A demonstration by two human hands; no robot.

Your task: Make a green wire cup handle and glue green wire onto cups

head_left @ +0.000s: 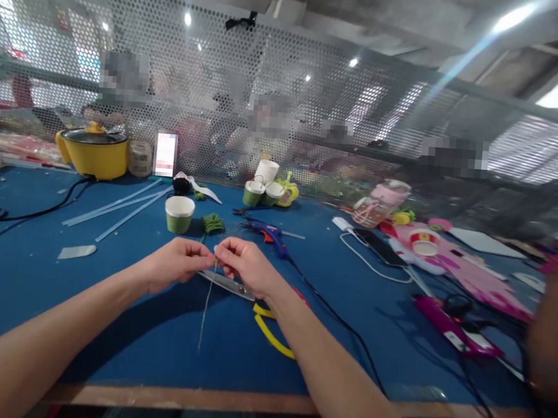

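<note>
My left hand (178, 262) and my right hand (248, 266) meet above the blue table (106, 311), fingertips pinched together on a thin pale wire (206, 306) that hangs down from between them. Under my hands lie scissors (227, 284) with yellow handles (269, 327). A green paper cup (179, 214) and a small green bundle of cord (213, 223) sit just beyond my hands. A blue glue gun (270, 234) lies to the right of them.
A yellow pot (94, 151) stands at the back left, clear glue sticks (119, 209) lie near it. More cups (261, 185), a phone with white cable (377, 246), pink craft pieces (467, 269) and a magenta glue gun (448, 322) fill the right. Perforated mesh (288, 87) backs the table.
</note>
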